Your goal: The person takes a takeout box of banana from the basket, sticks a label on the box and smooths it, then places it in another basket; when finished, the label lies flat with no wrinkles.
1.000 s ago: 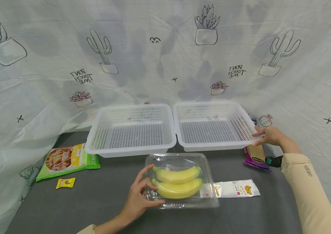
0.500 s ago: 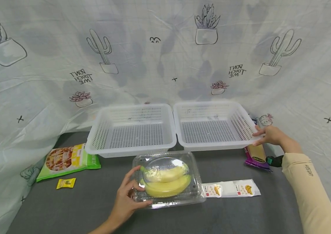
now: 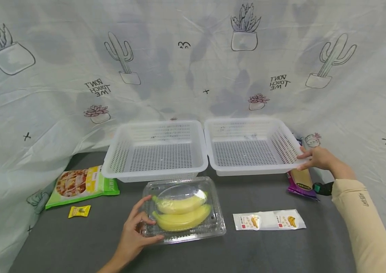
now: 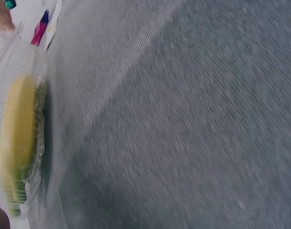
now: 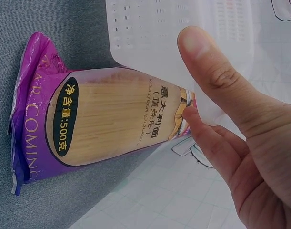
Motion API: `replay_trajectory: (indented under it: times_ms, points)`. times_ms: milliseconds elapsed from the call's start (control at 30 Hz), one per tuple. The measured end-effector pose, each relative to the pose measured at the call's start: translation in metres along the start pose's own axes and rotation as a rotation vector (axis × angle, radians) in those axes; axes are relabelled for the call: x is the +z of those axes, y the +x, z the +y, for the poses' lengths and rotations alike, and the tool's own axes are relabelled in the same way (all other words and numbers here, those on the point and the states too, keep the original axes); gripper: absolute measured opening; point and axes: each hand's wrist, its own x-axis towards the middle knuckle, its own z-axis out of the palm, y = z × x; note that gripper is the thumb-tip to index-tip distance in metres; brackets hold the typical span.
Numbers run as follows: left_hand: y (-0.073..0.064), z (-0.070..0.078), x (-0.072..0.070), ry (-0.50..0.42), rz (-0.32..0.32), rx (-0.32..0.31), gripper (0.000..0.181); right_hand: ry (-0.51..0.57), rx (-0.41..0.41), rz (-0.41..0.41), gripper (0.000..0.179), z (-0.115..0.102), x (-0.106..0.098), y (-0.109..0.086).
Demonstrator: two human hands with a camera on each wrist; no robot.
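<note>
Clear banana box [image 3: 183, 211] in left hand [image 3: 135, 232], white basket [image 3: 251, 146] rim in right hand [image 3: 317, 158] (left-wrist view blurred)

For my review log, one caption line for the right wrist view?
Right hand pinches the white basket rim above a purple spaghetti pack lying on grey cloth.

1. The head camera looks forward and down from above the grey table [image 3: 274, 254] and takes in both white baskets.
2. The left wrist camera sits very low and close; its blurred picture seems to share the banana box [image 4: 16, 143].
3. The right wrist camera looks closely at the noodle pack [image 5: 102, 124], shared with the head view.
</note>
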Motion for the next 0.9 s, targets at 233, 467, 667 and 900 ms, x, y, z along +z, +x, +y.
replay_trajectory:
  times_ms: [233,467,667,900]
  points:
    - [-0.007,-0.014,-0.02,0.005,0.002,-0.027,0.047,-0.033,-0.014,0.006,0.072,-0.001,-0.003,-0.001]
    - [-0.014,-0.036,-0.044,0.006,-0.038,-0.109,0.04,-0.058,-0.012,0.004,0.071,0.0,-0.005,-0.001]
    - [-0.01,-0.042,-0.056,0.02,-0.086,-0.104,0.042,-0.049,-0.016,-0.003,0.073,0.002,-0.004,0.001]
    - [-0.003,-0.045,-0.063,0.088,-0.112,-0.108,0.047,-0.034,-0.005,-0.009,0.07,0.003,0.0,0.003]
